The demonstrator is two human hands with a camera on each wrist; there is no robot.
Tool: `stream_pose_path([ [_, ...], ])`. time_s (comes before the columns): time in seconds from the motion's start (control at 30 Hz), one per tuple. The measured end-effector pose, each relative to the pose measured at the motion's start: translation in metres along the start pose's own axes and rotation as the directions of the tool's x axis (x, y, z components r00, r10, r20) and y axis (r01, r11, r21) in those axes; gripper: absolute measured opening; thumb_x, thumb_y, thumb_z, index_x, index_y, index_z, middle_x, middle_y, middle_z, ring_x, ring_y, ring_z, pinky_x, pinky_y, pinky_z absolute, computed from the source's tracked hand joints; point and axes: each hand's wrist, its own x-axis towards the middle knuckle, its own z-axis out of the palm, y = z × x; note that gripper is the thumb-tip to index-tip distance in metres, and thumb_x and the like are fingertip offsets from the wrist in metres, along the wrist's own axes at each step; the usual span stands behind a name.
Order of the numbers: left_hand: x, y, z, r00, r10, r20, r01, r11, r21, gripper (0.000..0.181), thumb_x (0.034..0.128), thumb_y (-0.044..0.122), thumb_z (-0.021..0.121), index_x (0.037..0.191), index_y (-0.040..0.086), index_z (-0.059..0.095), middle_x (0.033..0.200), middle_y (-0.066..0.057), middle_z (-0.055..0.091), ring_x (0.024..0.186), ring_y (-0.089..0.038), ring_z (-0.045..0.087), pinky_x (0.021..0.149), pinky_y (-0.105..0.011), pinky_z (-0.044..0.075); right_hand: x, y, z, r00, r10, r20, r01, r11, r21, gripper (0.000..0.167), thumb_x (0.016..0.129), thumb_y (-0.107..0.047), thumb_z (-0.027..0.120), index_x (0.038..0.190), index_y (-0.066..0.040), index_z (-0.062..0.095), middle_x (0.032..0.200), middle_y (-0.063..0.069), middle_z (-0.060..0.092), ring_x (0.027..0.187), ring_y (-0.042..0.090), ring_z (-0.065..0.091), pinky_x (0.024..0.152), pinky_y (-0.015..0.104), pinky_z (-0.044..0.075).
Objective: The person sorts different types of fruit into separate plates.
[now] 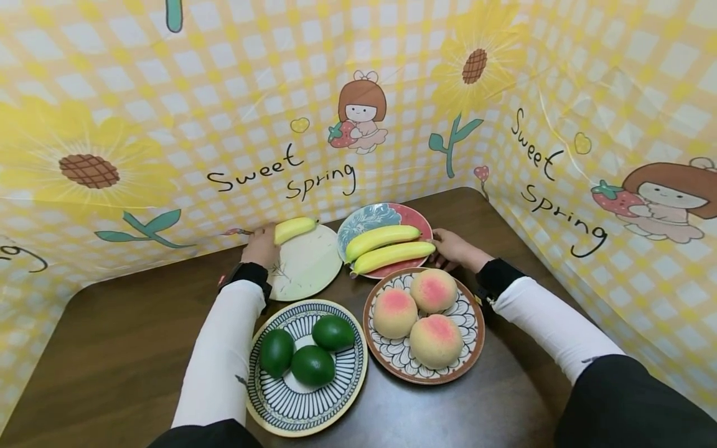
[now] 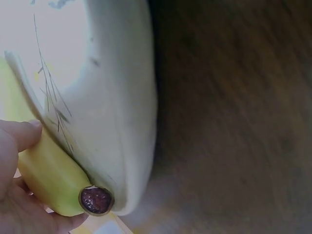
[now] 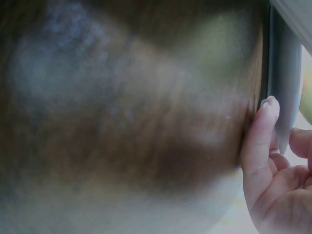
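At the pale white-green plate (image 1: 308, 274), my left hand (image 1: 261, 246) holds a yellow banana (image 1: 297, 228) along the far left rim. The left wrist view shows the thumb on top of this banana (image 2: 56, 175) and the fingers beneath it, near its dark tip. Two more bananas (image 1: 389, 255) lie side by side on a blue and pink plate (image 1: 413, 219). My right hand (image 1: 452, 249) grips that plate's right rim. In the right wrist view its fingers (image 3: 261, 129) lie against the plate's outer side (image 3: 285, 73), the thumb on the other side.
Nearer on the brown table (image 1: 140, 348), a black-and-white patterned plate (image 1: 297, 414) bears three green fruits (image 1: 313, 366). A brown-rimmed plate (image 1: 477, 348) with three peaches (image 1: 437, 342) stands to its right. Yellow checked cloth (image 1: 252, 112) hangs behind and at the right.
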Motion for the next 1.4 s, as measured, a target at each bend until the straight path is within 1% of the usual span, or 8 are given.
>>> stream_pose_path([
  [0.13, -0.002, -0.001, 0.0, 0.999, 0.04, -0.015, -0.04, 0.999, 0.005, 0.062, 0.1041, 0.009, 0.052, 0.159, -0.001, 0.026, 0.154, -0.038, 0.034, 0.142, -0.055, 0.036, 0.11, -0.068, 0.039, -0.002, 0.0, -0.001, 1.0, -0.009, 0.0, 0.009, 1.0, -0.008, 0.051, 0.114, -0.023, 0.031, 0.159, -0.001, 0.023, 0.088, 0.006, 0.061, 0.062, 0.009, 0.056, 0.053, 0.025, 0.052],
  [0.27, -0.001, 0.002, -0.002, 0.988, 0.146, -0.044, -0.145, 0.989, 0.036, 0.061, 0.1025, 0.005, 0.053, 0.157, -0.004, 0.028, 0.151, -0.04, 0.038, 0.142, -0.055, 0.037, 0.113, -0.065, 0.039, -0.003, 0.0, 0.0, 1.0, -0.014, 0.005, 0.014, 1.0, -0.005, 0.051, 0.114, -0.023, 0.031, 0.159, -0.001, 0.023, 0.089, 0.006, 0.062, 0.061, 0.009, 0.056, 0.054, 0.025, 0.052],
  [0.37, -0.001, 0.01, -0.007, 0.973, 0.223, -0.052, -0.221, 0.974, 0.049, 0.059, 0.1025, 0.004, 0.053, 0.156, -0.006, 0.029, 0.148, -0.041, 0.041, 0.137, -0.056, 0.041, 0.11, -0.065, 0.042, -0.003, 0.0, 0.001, 1.0, -0.014, 0.002, 0.014, 1.0, -0.005, 0.052, 0.113, -0.023, 0.031, 0.159, -0.001, 0.022, 0.088, 0.006, 0.062, 0.061, 0.009, 0.056, 0.053, 0.025, 0.052],
  [0.47, -0.002, 0.026, -0.013, 0.964, 0.265, -0.033, -0.264, 0.963, 0.051, 0.059, 0.1033, 0.005, 0.053, 0.156, -0.006, 0.028, 0.145, -0.042, 0.042, 0.134, -0.056, 0.044, 0.107, -0.065, 0.044, -0.003, -0.001, 0.003, 1.0, -0.006, -0.004, 0.006, 1.0, -0.003, 0.052, 0.113, -0.023, 0.032, 0.159, -0.001, 0.023, 0.089, 0.007, 0.062, 0.061, 0.009, 0.057, 0.052, 0.024, 0.052],
  [0.7, 0.0, 0.064, -0.018, 0.956, 0.293, -0.014, -0.291, 0.954, 0.073, 0.06, 0.1042, 0.009, 0.054, 0.157, -0.002, 0.028, 0.141, -0.038, 0.045, 0.131, -0.053, 0.047, 0.107, -0.061, 0.045, -0.001, 0.0, 0.004, 1.0, 0.003, -0.001, -0.003, 1.0, 0.005, 0.052, 0.113, -0.024, 0.033, 0.159, -0.001, 0.023, 0.089, 0.008, 0.061, 0.06, 0.009, 0.056, 0.052, 0.024, 0.052],
  [1.07, 0.004, 0.107, -0.01, 0.943, 0.333, 0.013, -0.333, 0.941, 0.061, 0.059, 0.104, 0.012, 0.058, 0.157, 0.003, 0.032, 0.145, -0.033, 0.048, 0.126, -0.051, 0.054, 0.106, -0.057, 0.047, 0.001, 0.0, 0.0, 1.0, -0.002, 0.0, 0.002, 1.0, 0.002, 0.053, 0.113, -0.024, 0.033, 0.159, -0.001, 0.022, 0.089, 0.009, 0.061, 0.061, 0.009, 0.056, 0.051, 0.024, 0.052],
  [1.3, 0.006, 0.136, -0.002, 0.935, 0.345, 0.079, -0.352, 0.931, 0.099, 0.062, 0.1056, 0.015, 0.057, 0.161, 0.008, 0.03, 0.156, -0.024, 0.044, 0.138, -0.044, 0.049, 0.113, -0.053, 0.045, -0.002, -0.001, 0.001, 1.0, -0.011, -0.001, 0.011, 1.0, 0.004, 0.052, 0.113, -0.024, 0.033, 0.158, 0.0, 0.023, 0.089, 0.008, 0.061, 0.061, 0.009, 0.056, 0.051, 0.024, 0.052],
  [1.4, 0.006, 0.147, 0.001, 0.934, 0.346, 0.084, -0.353, 0.93, 0.101, 0.06, 0.1056, 0.017, 0.057, 0.16, 0.009, 0.033, 0.159, -0.021, 0.043, 0.144, -0.04, 0.046, 0.116, -0.051, 0.043, -0.002, -0.001, 0.002, 1.0, -0.009, 0.0, 0.009, 1.0, 0.014, 0.051, 0.113, -0.024, 0.033, 0.158, -0.001, 0.024, 0.089, 0.008, 0.062, 0.061, 0.009, 0.056, 0.052, 0.024, 0.052],
])
